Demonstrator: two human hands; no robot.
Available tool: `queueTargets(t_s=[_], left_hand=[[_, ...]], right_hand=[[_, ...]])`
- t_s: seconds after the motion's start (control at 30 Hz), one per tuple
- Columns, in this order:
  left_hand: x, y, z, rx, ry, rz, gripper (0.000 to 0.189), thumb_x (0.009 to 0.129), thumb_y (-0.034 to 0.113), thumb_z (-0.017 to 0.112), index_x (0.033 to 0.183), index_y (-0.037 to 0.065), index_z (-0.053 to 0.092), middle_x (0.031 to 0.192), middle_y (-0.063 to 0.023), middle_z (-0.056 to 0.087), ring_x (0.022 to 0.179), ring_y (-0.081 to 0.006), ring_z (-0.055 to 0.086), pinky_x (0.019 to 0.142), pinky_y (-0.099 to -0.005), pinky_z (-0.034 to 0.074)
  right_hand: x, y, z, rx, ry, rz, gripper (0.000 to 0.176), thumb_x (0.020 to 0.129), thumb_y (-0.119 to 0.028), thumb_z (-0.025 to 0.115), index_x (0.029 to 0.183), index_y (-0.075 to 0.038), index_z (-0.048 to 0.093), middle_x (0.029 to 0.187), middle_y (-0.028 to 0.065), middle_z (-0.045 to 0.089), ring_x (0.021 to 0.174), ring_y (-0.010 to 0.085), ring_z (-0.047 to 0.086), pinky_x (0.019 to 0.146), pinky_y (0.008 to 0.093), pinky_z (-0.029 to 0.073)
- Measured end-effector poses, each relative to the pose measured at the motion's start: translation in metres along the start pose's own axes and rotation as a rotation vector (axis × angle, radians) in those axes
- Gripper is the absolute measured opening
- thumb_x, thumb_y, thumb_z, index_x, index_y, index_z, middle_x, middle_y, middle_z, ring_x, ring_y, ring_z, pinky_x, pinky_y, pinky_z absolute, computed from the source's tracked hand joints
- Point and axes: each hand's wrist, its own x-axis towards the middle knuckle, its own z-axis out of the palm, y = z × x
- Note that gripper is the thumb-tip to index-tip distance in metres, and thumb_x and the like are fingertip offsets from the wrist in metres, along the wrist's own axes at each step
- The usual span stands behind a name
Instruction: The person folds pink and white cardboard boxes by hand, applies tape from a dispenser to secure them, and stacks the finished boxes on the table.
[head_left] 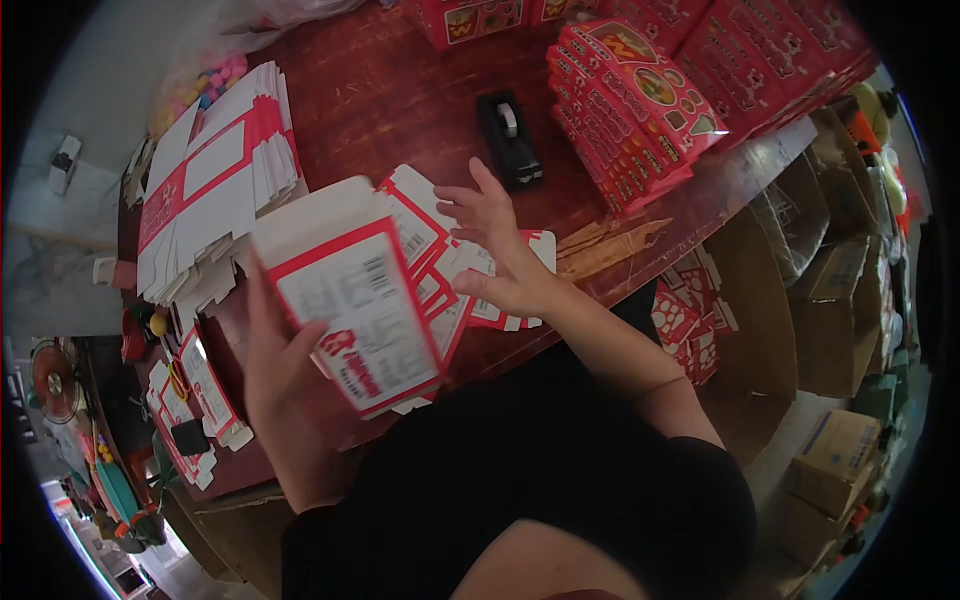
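Observation:
A red and white cardboard box point(355, 310) with a barcode and printed text is tilted in front of me, its plain flap standing up at the top. My left hand point(275, 350) grips its left edge, the thumb over the printed face and the other fingers partly hidden and blurred. To the right of the box, my right hand point(500, 245) is raised with its fingers spread and nothing in it. Beneath and behind them lie several flat red and white cartons point(420, 215) on the dark red table point(375, 110).
A stack of flattened cartons point(215, 175) stands at left. A black tape dispenser point(510, 140) sits beyond my right hand. Red printed packs point(630, 120) are piled at the right, above an open cardboard box point(755, 320) holding red pieces. Yellow-handled scissors point(175, 380) lie at lower left.

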Motion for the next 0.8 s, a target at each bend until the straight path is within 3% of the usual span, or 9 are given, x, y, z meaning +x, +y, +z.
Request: queueTargets(t_s=[0.07, 0.1, 0.13, 0.23, 0.37, 0.47, 0.67, 0.7, 0.8], left_hand=[[0.029, -0.020, 0.035, -0.122, -0.036, 0.070, 0.086, 0.074, -0.009, 0.055, 0.142, 0.009, 0.006, 0.126, -0.0212, 0.045, 0.114, -0.0277, 0.050, 0.090, -0.0417, 0.046], [0.039, -0.026, 0.048, -0.087, -0.057, 0.110, 0.089, 0.075, -0.007, 0.057, 0.143, 0.010, 0.002, 0.127, -0.0199, 0.044, 0.113, -0.0259, 0.050, 0.090, -0.0386, 0.046], [0.049, -0.032, 0.061, -0.054, -0.076, 0.152, 0.093, 0.076, -0.006, 0.059, 0.144, 0.012, -0.002, 0.128, -0.0186, 0.042, 0.112, -0.0240, 0.050, 0.089, -0.0355, 0.046], [0.064, -0.043, 0.078, -0.261, -0.179, 0.057, 0.074, 0.075, -0.005, 0.057, 0.136, 0.009, 0.019, 0.120, -0.0146, 0.046, 0.110, -0.0193, 0.049, 0.092, -0.0348, 0.042], [0.078, -0.063, 0.092, -0.231, -0.084, 0.069, 0.036, 0.082, 0.005, 0.058, 0.112, 0.007, 0.039, 0.103, -0.0108, 0.051, 0.094, -0.0155, 0.053, 0.080, -0.0290, 0.046], [0.079, -0.065, 0.111, -0.185, 0.078, -0.026, 0.030, 0.085, 0.011, 0.059, 0.108, 0.004, 0.042, 0.099, -0.0095, 0.052, 0.093, -0.0152, 0.053, 0.079, -0.0280, 0.045], [0.086, -0.089, 0.109, 0.084, 0.214, 0.254, 0.026, 0.088, 0.020, 0.059, 0.103, 0.000, 0.050, 0.101, -0.0099, 0.053, 0.094, -0.0166, 0.054, 0.079, -0.0274, 0.044], [0.084, -0.083, 0.113, -0.045, 0.247, 0.254, 0.025, 0.088, 0.019, 0.059, 0.102, 0.000, 0.051, 0.103, -0.0102, 0.054, 0.096, -0.0171, 0.054, 0.080, -0.0274, 0.044], [0.079, -0.073, 0.123, -0.305, 0.260, 0.283, 0.023, 0.087, 0.017, 0.061, 0.100, 0.001, 0.053, 0.106, -0.0113, 0.055, 0.100, -0.0186, 0.055, 0.082, -0.0277, 0.045]], right_hand=[[0.004, 0.003, 0.008, 0.202, -0.002, 0.221, 0.084, 0.084, -0.026, 0.062, 0.144, -0.014, 0.003, 0.136, 0.0201, 0.033, 0.124, 0.0276, 0.037, 0.101, 0.0410, 0.032], [0.009, 0.004, 0.007, 0.052, 0.031, 0.050, 0.071, 0.090, -0.022, 0.054, 0.143, -0.015, 0.008, 0.134, 0.0170, 0.034, 0.120, 0.0237, 0.039, 0.100, 0.0367, 0.032], [0.011, 0.008, 0.003, 0.106, 0.063, 0.089, 0.066, 0.091, -0.020, 0.052, 0.142, -0.015, 0.011, 0.134, 0.0157, 0.034, 0.119, 0.0222, 0.039, 0.099, 0.0348, 0.033], [0.007, 0.019, -0.014, 0.119, 0.154, 0.150, 0.057, 0.093, -0.023, 0.048, 0.140, -0.013, 0.016, 0.132, 0.0140, 0.033, 0.119, 0.0209, 0.038, 0.099, 0.0336, 0.032], [-0.003, 0.022, -0.017, 0.036, 0.207, 0.214, 0.056, 0.095, -0.030, 0.044, 0.140, -0.012, 0.017, 0.131, 0.0143, 0.034, 0.119, 0.0222, 0.037, 0.100, 0.0346, 0.031], [-0.009, 0.029, -0.013, -0.046, 0.272, 0.226, 0.056, 0.095, -0.033, 0.043, 0.139, -0.012, 0.017, 0.131, 0.0148, 0.034, 0.120, 0.0236, 0.037, 0.101, 0.0354, 0.030], [-0.013, 0.039, -0.020, 0.072, 0.176, 0.355, 0.043, 0.094, -0.028, 0.046, 0.130, -0.009, 0.031, 0.127, 0.0131, 0.040, 0.119, 0.0206, 0.039, 0.098, 0.0334, 0.032], [-0.013, 0.044, -0.023, 0.118, 0.153, 0.402, 0.041, 0.093, -0.025, 0.048, 0.127, -0.008, 0.034, 0.126, 0.0124, 0.041, 0.118, 0.0196, 0.040, 0.098, 0.0328, 0.033], [-0.005, 0.051, -0.027, -0.262, 0.283, 0.005, 0.029, 0.087, -0.015, 0.057, 0.113, -0.006, 0.047, 0.113, 0.0090, 0.050, 0.107, 0.0165, 0.047, 0.092, 0.0298, 0.038]])
